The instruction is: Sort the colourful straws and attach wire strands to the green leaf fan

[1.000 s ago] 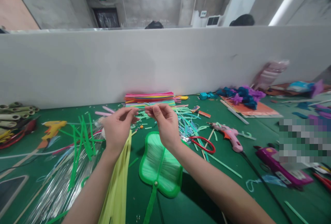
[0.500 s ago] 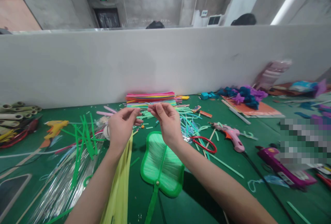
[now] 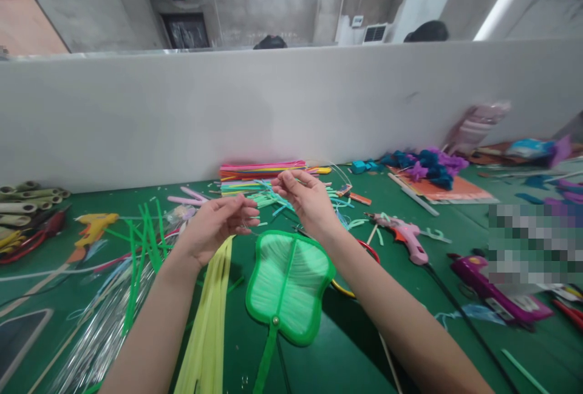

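Note:
My left hand (image 3: 216, 224) is closed in a pinch, thumb against forefinger, on a thin clear thread that shows faintly below its fingers. My right hand (image 3: 310, 197), higher and farther right, also pinches with thumb and forefinger; a fine clear strand loops out to its right, and its fingertips hide what they grip. Below both hands lies a green leaf-shaped fan (image 3: 291, 281) with a fuzzy rim, a midrib, a small bead and a green handle. Scissors (image 3: 344, 288) with red and yellow handles are partly hidden under my right forearm.
Yellow strips (image 3: 207, 321) and clear shiny strips (image 3: 109, 327) lie to the left, near a yellow glue gun (image 3: 95, 227). A pink glue gun (image 3: 405, 236) and a purple device (image 3: 498, 291) lie right. Colourful pipe cleaners (image 3: 262, 170) are stacked before the white partition (image 3: 282, 108).
My hands have moved apart: the right one up and to the right, the left slightly lower. The fan's top has swung a little to the right, and the scissors are more covered by my forearm.

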Tool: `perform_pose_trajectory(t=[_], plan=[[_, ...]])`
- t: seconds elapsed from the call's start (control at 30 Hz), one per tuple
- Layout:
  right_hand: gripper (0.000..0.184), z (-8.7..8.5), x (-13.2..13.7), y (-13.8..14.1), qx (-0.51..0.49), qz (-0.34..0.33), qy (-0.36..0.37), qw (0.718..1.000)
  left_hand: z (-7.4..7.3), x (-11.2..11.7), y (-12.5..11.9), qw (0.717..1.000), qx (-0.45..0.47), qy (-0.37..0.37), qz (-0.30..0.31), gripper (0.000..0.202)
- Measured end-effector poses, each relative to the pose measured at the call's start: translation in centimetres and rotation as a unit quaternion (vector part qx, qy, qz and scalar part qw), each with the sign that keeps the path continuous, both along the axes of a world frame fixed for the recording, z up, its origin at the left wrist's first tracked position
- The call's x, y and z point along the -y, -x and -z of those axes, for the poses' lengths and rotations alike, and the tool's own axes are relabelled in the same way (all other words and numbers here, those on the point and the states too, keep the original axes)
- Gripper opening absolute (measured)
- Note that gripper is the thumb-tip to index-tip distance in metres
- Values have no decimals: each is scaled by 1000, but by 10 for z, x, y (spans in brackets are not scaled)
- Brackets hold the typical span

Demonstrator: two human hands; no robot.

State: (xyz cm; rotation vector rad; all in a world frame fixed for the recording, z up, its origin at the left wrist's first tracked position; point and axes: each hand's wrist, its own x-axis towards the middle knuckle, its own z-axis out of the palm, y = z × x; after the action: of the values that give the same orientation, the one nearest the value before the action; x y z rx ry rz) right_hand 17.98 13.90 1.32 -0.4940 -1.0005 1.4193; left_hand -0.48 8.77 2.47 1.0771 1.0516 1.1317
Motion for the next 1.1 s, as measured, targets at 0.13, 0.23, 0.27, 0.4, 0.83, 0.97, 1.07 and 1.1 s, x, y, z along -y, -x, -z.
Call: perform_pose_trajectory(t=[0.13,0.23,0.27,0.4,0.83,0.97,1.07,1.1], plan=[[23,1,-2,-2,15,-4,-5,1000,0,1,-2,999,-34,-1,-1,24],[21,1,-2,-3,18,-12,-31,999,0,1,-3,999,-51,1,-1,25],[20,1,-2,-2,17,-15,-41,999,1,0,-3,999,-51,3,2,25],[19,-1,1,-2,29,-13,-74,997,3,-3,-4,998,-59,-24,-27,28],[27,-6,9,0,31,20,-41,998,-1,5,-21,975,-134,-158,-77,29],[29,-4,6,0,31,4,-25,999,2,3,-19,984,-110,-121,-64,32],[31,-4,2,-2,31,20,-6,999,2,4,-23,975,-145,-134,-100,33],[32,-5,1,-4,29,35,-5,999,2,5,-25,972,-157,-139,-111,32]])
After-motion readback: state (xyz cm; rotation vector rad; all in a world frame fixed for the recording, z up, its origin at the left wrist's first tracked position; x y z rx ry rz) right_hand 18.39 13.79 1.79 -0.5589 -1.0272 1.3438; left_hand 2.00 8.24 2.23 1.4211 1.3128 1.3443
